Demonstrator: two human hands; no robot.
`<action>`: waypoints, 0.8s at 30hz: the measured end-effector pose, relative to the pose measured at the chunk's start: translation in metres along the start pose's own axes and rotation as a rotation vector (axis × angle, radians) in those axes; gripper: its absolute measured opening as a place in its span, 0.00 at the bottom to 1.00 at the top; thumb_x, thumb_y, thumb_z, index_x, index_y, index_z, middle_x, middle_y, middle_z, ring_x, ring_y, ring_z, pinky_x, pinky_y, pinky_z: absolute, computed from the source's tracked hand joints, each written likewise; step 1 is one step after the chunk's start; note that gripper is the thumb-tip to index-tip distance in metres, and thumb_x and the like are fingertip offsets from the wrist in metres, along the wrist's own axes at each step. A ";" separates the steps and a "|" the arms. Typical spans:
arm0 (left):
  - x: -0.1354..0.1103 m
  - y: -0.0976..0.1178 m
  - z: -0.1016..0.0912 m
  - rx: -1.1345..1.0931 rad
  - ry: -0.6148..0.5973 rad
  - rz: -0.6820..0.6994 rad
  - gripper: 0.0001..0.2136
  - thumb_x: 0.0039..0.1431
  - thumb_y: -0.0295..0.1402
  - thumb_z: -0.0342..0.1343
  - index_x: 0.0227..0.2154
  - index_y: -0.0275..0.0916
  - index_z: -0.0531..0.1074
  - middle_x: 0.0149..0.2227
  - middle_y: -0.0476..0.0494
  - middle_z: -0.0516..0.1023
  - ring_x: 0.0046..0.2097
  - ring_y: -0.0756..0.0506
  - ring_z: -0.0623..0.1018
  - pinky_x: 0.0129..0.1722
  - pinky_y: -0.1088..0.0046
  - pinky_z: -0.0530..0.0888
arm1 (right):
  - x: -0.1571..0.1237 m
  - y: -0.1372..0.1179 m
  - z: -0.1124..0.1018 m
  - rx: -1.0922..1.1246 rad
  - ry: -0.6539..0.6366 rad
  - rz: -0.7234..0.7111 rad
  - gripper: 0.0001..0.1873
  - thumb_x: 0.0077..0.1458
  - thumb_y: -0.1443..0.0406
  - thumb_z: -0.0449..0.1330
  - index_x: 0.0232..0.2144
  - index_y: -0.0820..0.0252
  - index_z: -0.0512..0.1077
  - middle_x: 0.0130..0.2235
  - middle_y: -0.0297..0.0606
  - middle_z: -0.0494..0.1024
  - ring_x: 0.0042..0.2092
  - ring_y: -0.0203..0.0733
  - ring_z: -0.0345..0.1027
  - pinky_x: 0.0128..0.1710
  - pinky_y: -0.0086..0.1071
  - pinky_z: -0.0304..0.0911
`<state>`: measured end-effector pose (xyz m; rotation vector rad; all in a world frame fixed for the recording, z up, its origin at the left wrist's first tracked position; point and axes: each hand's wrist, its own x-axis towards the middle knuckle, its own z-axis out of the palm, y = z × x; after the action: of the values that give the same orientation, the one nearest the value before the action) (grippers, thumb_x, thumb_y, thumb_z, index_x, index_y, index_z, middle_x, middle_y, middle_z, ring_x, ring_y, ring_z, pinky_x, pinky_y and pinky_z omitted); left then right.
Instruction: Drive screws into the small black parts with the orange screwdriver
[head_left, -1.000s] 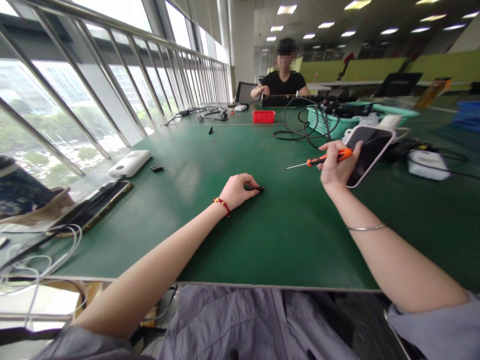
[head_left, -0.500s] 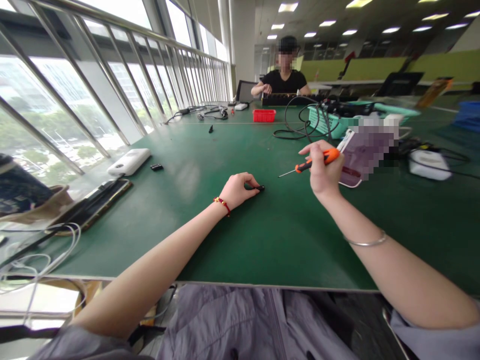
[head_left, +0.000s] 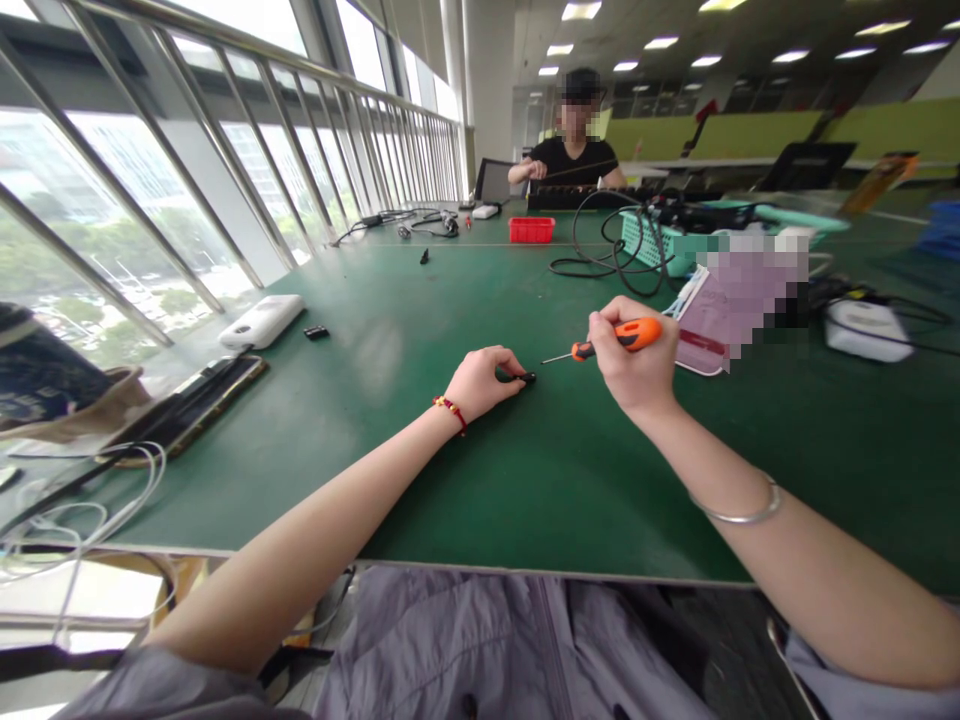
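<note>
On the green tabletop (head_left: 450, 480), my left hand (head_left: 484, 385) pinches a small black part (head_left: 528, 378) between thumb and fingers; its exact kind is too small to make out. A screwdriver (head_left: 637, 333) with an orange and black handle is gripped in my right hand (head_left: 637, 365). Its thin metal shaft points left and slightly down, the tip just right of the black part and apart from it.
Left lie a white power bank (head_left: 262, 322), a small black piece (head_left: 316, 332), a dark phone (head_left: 202, 405) and white cables (head_left: 112, 500). A red tray (head_left: 532, 230), teal basket (head_left: 645, 240) and black cable stand farther back. Across the table sits a person (head_left: 574, 155).
My right hand has brought the screwdriver left and down, so its tip is closer to the black part. My left hand keeps its pinch. The view has shifted slightly.
</note>
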<state>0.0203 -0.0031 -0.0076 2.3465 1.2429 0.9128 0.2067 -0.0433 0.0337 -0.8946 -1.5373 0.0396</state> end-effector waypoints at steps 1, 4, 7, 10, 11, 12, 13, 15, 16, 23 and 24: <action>0.000 0.000 0.000 0.000 0.001 -0.001 0.02 0.46 0.28 0.59 0.26 0.37 0.75 0.31 0.48 0.78 0.34 0.48 0.76 0.38 0.72 0.71 | 0.000 0.000 0.000 0.007 -0.022 0.006 0.16 0.52 0.66 0.55 0.15 0.57 0.60 0.16 0.30 0.64 0.20 0.33 0.57 0.23 0.30 0.53; 0.000 -0.001 0.000 -0.001 0.001 0.002 0.02 0.46 0.28 0.59 0.26 0.37 0.75 0.31 0.48 0.78 0.34 0.48 0.76 0.38 0.72 0.71 | -0.001 0.000 0.002 0.016 -0.084 0.022 0.15 0.51 0.66 0.56 0.15 0.58 0.59 0.16 0.29 0.64 0.20 0.32 0.56 0.23 0.29 0.52; 0.000 0.000 0.000 -0.002 0.000 0.003 0.03 0.46 0.28 0.59 0.26 0.37 0.75 0.30 0.49 0.77 0.34 0.48 0.76 0.39 0.72 0.71 | -0.002 0.001 0.004 0.014 -0.102 0.030 0.15 0.50 0.66 0.56 0.15 0.58 0.59 0.16 0.28 0.63 0.20 0.31 0.56 0.23 0.28 0.52; 0.000 0.001 -0.001 -0.001 -0.003 0.002 0.02 0.46 0.27 0.59 0.26 0.37 0.75 0.30 0.49 0.77 0.34 0.48 0.76 0.39 0.72 0.71 | -0.002 0.001 0.004 0.022 -0.110 0.045 0.14 0.50 0.66 0.56 0.15 0.58 0.60 0.16 0.28 0.64 0.20 0.31 0.56 0.24 0.28 0.52; 0.000 0.001 -0.001 0.000 -0.005 0.001 0.02 0.46 0.27 0.59 0.26 0.37 0.75 0.30 0.49 0.77 0.34 0.48 0.76 0.39 0.72 0.71 | -0.002 0.002 0.004 0.022 -0.112 0.049 0.14 0.50 0.66 0.56 0.15 0.58 0.60 0.16 0.28 0.64 0.20 0.31 0.56 0.24 0.28 0.52; 0.000 0.002 -0.001 0.001 -0.007 0.001 0.02 0.46 0.27 0.59 0.26 0.37 0.75 0.30 0.49 0.77 0.34 0.48 0.76 0.39 0.72 0.71 | -0.002 0.002 0.004 0.022 -0.113 0.052 0.14 0.50 0.66 0.56 0.15 0.58 0.60 0.16 0.28 0.64 0.20 0.31 0.56 0.24 0.28 0.52; 0.000 0.002 -0.002 0.002 -0.008 0.001 0.02 0.46 0.27 0.59 0.26 0.37 0.75 0.30 0.49 0.77 0.34 0.48 0.76 0.39 0.72 0.71 | -0.002 0.002 0.004 0.023 -0.113 0.053 0.14 0.50 0.66 0.56 0.15 0.58 0.60 0.16 0.28 0.64 0.20 0.31 0.56 0.24 0.28 0.52; 0.000 0.002 -0.002 0.003 -0.006 0.003 0.02 0.46 0.27 0.59 0.26 0.37 0.75 0.30 0.49 0.77 0.34 0.48 0.76 0.39 0.72 0.71 | -0.001 0.002 0.004 0.029 -0.106 0.056 0.14 0.50 0.66 0.56 0.15 0.58 0.60 0.16 0.28 0.64 0.20 0.31 0.56 0.24 0.28 0.52; 0.000 0.002 -0.002 0.003 -0.006 0.005 0.02 0.46 0.27 0.59 0.26 0.37 0.75 0.30 0.49 0.77 0.34 0.48 0.76 0.39 0.72 0.71 | -0.001 0.002 0.004 0.034 -0.101 0.060 0.14 0.50 0.66 0.56 0.15 0.58 0.60 0.16 0.29 0.64 0.20 0.31 0.57 0.24 0.28 0.52; 0.000 0.001 -0.002 -0.003 -0.007 0.010 0.02 0.46 0.27 0.59 0.25 0.37 0.74 0.31 0.49 0.78 0.35 0.48 0.76 0.39 0.71 0.71 | -0.001 0.004 0.005 0.037 -0.087 0.062 0.15 0.51 0.66 0.55 0.15 0.59 0.61 0.17 0.29 0.64 0.21 0.31 0.58 0.24 0.28 0.54; 0.000 0.001 -0.002 -0.003 -0.007 0.010 0.02 0.46 0.27 0.59 0.25 0.37 0.75 0.31 0.48 0.78 0.35 0.48 0.76 0.39 0.71 0.71 | -0.001 0.004 0.005 0.034 -0.088 0.059 0.15 0.51 0.66 0.55 0.15 0.59 0.61 0.17 0.29 0.64 0.21 0.31 0.58 0.24 0.28 0.54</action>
<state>0.0197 -0.0037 -0.0060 2.3539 1.2266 0.9083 0.2045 -0.0393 0.0296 -0.9206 -1.5871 0.1491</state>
